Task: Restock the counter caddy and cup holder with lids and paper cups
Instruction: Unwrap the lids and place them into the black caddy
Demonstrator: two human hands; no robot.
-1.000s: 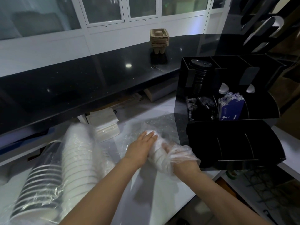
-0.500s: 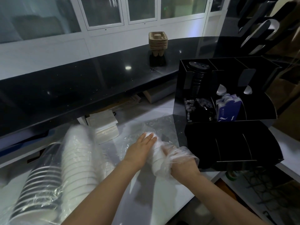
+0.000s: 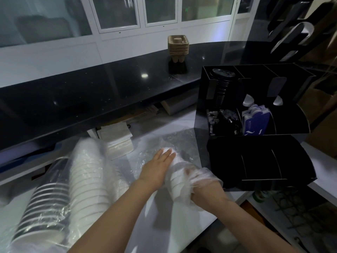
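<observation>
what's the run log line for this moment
step: unwrapping cup stack | left hand: flat on stack | right hand: grips plastic wrap at stack's near end | caddy: lower slots show no cups

pulp trays (image 3: 178, 45) on black counter (image 3: 91, 99)

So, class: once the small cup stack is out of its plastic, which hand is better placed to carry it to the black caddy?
Probably the right hand: it grips the cup stack and is nearer the caddy.
</observation>
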